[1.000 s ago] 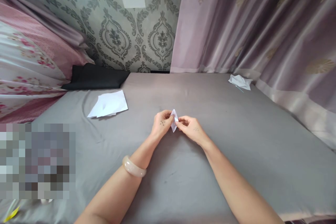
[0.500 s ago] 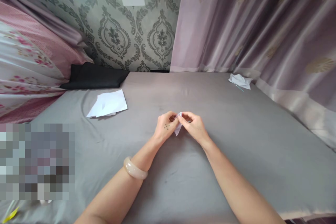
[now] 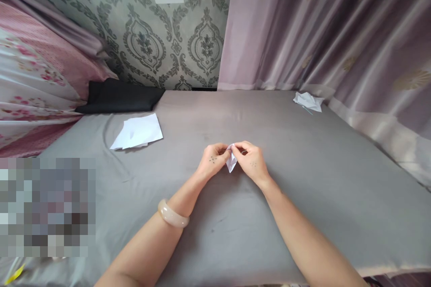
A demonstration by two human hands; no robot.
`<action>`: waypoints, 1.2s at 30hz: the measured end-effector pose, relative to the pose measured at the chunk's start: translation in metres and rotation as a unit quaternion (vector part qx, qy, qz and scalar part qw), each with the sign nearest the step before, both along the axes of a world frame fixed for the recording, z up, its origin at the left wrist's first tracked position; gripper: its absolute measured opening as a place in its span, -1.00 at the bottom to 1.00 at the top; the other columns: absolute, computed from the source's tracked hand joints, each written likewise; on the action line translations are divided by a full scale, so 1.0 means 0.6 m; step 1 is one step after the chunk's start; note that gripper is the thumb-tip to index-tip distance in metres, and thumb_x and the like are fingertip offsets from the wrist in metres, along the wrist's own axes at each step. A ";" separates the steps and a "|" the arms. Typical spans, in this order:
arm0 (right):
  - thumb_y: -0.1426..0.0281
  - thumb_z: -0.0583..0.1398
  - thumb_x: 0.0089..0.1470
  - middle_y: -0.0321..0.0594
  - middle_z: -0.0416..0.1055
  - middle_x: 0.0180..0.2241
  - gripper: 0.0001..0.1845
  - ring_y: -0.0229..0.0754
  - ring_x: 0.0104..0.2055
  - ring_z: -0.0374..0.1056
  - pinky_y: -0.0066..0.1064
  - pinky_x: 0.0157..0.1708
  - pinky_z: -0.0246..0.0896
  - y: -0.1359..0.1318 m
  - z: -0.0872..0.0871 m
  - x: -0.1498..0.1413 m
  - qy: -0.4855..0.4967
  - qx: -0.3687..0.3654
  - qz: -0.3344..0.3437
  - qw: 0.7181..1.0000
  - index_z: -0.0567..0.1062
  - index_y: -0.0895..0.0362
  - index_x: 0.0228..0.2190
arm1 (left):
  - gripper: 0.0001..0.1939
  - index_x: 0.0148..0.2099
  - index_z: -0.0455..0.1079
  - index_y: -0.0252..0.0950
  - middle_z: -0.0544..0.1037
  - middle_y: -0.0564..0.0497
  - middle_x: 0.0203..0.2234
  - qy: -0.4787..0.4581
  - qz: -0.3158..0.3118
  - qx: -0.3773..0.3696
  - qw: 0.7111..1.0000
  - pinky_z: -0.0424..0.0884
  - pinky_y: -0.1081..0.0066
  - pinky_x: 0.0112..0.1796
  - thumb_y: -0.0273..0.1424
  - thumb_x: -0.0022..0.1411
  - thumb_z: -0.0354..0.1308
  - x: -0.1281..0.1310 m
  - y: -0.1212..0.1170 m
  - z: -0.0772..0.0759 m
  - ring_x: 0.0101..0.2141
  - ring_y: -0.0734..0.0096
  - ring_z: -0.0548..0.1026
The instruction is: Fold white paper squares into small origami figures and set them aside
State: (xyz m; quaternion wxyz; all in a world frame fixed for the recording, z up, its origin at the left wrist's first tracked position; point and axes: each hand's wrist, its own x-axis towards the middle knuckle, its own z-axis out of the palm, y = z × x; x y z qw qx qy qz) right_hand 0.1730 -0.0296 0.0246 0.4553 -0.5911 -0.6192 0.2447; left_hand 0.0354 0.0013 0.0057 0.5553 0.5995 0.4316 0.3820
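The left hand [image 3: 213, 160] and right hand [image 3: 252, 161] are pinching folded white paper [image 3: 231, 163], apparently shaping it; the next move is seemingly needing even pressure.

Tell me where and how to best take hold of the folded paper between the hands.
Likely best: pinch the folded paper by its lower tip, coming from the person's side. That end narrows to a point and shows uncovered, while the left hand and right hand hold the upper part.

a small white folded paper [image 3: 230, 165], creased and narrowing to a point, upper end partly hidden, is held over the middle of the gray sheet [image 3: 235, 237], tip toward the sheet's near edge.
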 end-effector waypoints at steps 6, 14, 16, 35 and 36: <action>0.39 0.12 0.09 -0.24 0.49 -0.39 -0.79 -0.25 -0.38 0.37 -0.42 -0.31 0.24 -0.001 -0.001 0.000 -0.052 0.059 -0.002 0.997 0.57 0.09 -0.40 | -0.74 -0.24 0.50 -0.42 0.56 -0.01 -0.50 -0.057 -0.022 -0.054 0.997 0.31 0.54 -0.48 -0.33 0.06 0.21 -0.001 0.005 -0.001 -0.49 0.46 0.46; 0.29 0.19 0.03 -0.18 0.56 -0.33 -0.76 -0.19 -0.30 0.47 -0.36 -0.23 0.34 0.013 -0.026 0.006 0.091 -0.080 0.035 0.992 0.55 0.14 -0.29 | -0.78 -0.26 0.51 -0.40 0.58 -0.03 -0.47 -0.070 0.050 -0.032 0.996 0.37 0.50 -0.43 -0.36 0.06 0.21 -0.003 0.007 0.007 -0.45 0.42 0.49; 0.26 0.17 0.04 -0.17 0.56 -0.35 -0.74 -0.18 -0.32 0.47 -0.35 -0.25 0.35 0.012 -0.031 0.006 0.103 -0.111 0.049 0.987 0.56 0.15 -0.31 | -0.80 -0.26 0.51 -0.39 0.59 -0.03 -0.45 -0.064 0.064 -0.014 0.996 0.39 0.50 -0.40 -0.39 0.07 0.20 -0.004 0.008 0.005 -0.43 0.42 0.51; 0.28 0.20 -0.10 -0.26 0.48 -0.56 -0.83 -0.21 -0.46 0.36 -0.44 -0.47 0.09 0.001 -0.017 -0.006 -0.081 -0.209 -0.046 0.974 0.50 0.11 -0.57 | -0.87 -0.42 0.45 -0.32 0.54 0.02 -0.55 0.273 0.075 0.019 0.959 0.21 0.51 -0.48 -0.42 0.04 0.09 -0.004 -0.007 0.019 -0.49 0.46 0.44; 0.29 0.20 -0.11 -0.26 0.48 -0.56 -0.85 -0.21 -0.47 0.35 -0.44 -0.47 0.07 0.002 -0.016 -0.008 -0.087 -0.213 -0.049 0.972 0.48 0.10 -0.57 | -0.87 -0.40 0.46 -0.31 0.54 0.02 -0.54 0.285 0.077 0.023 0.955 0.20 0.51 -0.49 -0.42 0.03 0.09 -0.003 -0.006 0.018 -0.49 0.45 0.43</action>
